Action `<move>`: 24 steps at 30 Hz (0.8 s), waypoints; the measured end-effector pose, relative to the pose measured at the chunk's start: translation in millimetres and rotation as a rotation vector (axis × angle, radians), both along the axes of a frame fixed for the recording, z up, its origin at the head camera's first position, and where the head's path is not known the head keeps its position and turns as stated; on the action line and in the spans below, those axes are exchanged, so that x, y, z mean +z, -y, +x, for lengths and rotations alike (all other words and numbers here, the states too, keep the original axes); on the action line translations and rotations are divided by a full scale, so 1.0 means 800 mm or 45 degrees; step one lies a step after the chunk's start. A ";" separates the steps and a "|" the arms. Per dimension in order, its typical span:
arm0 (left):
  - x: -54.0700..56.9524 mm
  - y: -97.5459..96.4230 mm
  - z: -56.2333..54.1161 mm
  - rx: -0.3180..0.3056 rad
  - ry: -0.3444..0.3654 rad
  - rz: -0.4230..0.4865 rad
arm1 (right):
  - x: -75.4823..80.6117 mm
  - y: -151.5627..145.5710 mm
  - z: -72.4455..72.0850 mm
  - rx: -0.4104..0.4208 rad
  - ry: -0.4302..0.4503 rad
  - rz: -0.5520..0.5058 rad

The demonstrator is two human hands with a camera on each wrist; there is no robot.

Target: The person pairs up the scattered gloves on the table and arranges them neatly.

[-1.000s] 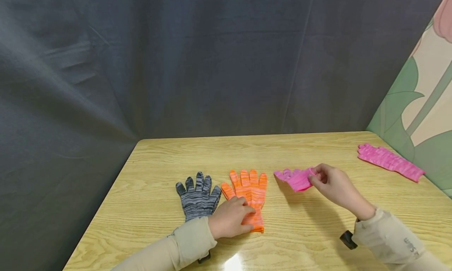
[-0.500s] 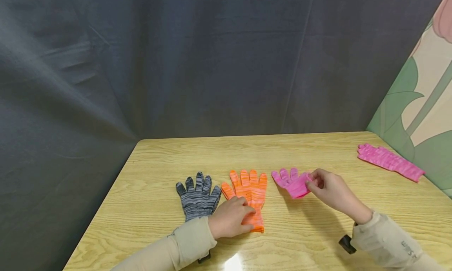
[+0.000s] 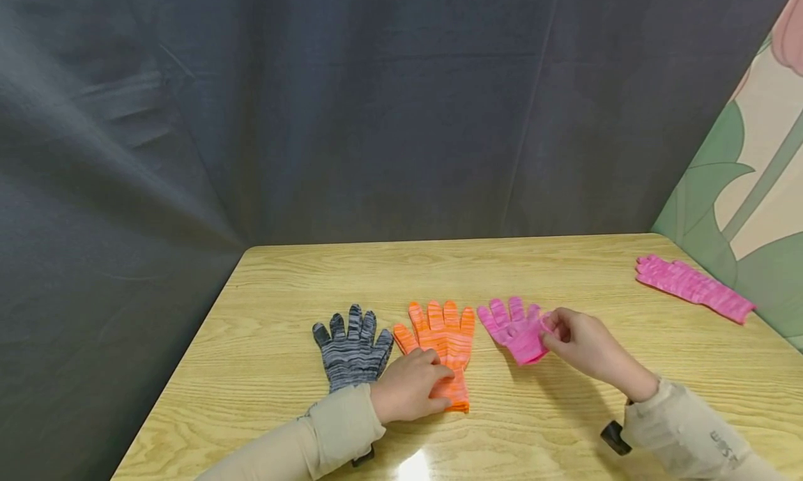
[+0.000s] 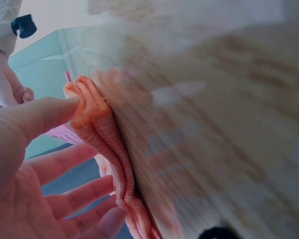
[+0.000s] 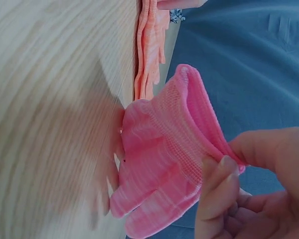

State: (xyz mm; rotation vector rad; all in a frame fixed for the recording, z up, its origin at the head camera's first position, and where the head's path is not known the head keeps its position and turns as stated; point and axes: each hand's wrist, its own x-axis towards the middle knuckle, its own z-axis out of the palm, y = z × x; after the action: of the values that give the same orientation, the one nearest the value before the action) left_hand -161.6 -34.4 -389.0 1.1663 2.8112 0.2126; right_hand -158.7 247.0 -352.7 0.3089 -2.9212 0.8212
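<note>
A pink knit glove [image 3: 523, 334] is pinched at its cuff by my right hand [image 3: 583, 345]. In the right wrist view its cuff opening gapes and the glove [image 5: 154, 154] tilts down, fingertips at the tabletop. My left hand [image 3: 410, 387] rests over the lower palm of an orange glove [image 3: 447, 338], which lies flat, fingers pointing away. In the left wrist view the hand's fingers are spread and fairly straight, touching the orange glove [image 4: 107, 139]. Just left of it lies a grey-black glove [image 3: 353, 355], its cuff hidden behind the left forearm.
Another pink glove [image 3: 693, 288] lies at the far right of the wooden table [image 3: 351, 272], near a flower-patterned panel [image 3: 746, 209]. Dark cloth [image 3: 389, 118] hangs behind the table and along its left side.
My right hand has come slightly down and nearer with the pink glove, whose fingers have swung out and spread towards the left on the table. The left hand has stayed put.
</note>
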 end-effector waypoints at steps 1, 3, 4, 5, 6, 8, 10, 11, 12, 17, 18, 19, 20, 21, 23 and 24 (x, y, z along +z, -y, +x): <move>0.000 0.000 0.000 0.002 -0.004 -0.002 | -0.001 0.000 0.000 0.006 0.001 0.005; 0.000 0.000 0.000 0.001 -0.003 -0.002 | -0.002 -0.001 0.000 0.016 0.014 0.014; 0.000 0.000 0.000 0.001 -0.002 -0.001 | -0.003 -0.001 0.000 0.021 0.028 0.020; 0.000 0.000 0.000 0.000 -0.002 -0.001 | -0.004 -0.002 0.001 0.027 0.042 0.028; 0.000 0.000 0.000 -0.001 -0.002 0.001 | -0.005 -0.002 0.001 0.032 0.062 0.033; 0.000 0.000 0.000 -0.003 0.000 0.005 | -0.006 -0.003 0.002 0.039 0.113 0.031; 0.000 0.000 0.000 -0.004 0.005 0.008 | -0.008 -0.004 0.003 0.044 0.165 0.025; 0.000 0.000 0.000 -0.004 0.006 0.010 | -0.009 -0.004 0.003 0.045 0.189 0.020; 0.000 0.000 0.000 -0.004 0.006 0.010 | -0.009 -0.004 0.004 0.041 0.218 0.013; 0.001 0.001 0.001 -0.004 0.006 0.009 | -0.012 -0.006 0.004 0.053 0.291 0.003; 0.001 0.001 0.001 -0.006 0.006 0.009 | -0.012 -0.007 0.004 0.055 0.303 0.001; 0.001 0.001 0.000 -0.006 0.007 0.012 | -0.013 -0.007 0.004 0.058 0.314 0.001; 0.001 0.001 0.000 -0.007 0.009 0.014 | -0.013 -0.007 0.004 0.060 0.326 0.000; 0.001 0.001 0.000 -0.010 0.011 0.016 | -0.014 -0.007 0.005 0.065 0.335 0.001; 0.001 0.001 0.000 -0.014 0.018 0.023 | -0.015 -0.008 0.005 0.076 0.354 -0.005; 0.002 0.001 0.000 -0.016 0.020 0.025 | -0.015 -0.008 0.005 0.074 0.369 -0.012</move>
State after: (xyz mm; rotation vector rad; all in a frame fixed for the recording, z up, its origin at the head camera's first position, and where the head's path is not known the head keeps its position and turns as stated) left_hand -161.7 -35.1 -387.6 1.1804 2.7936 0.2487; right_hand -154.4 253.5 -365.0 0.2974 -3.1868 0.9621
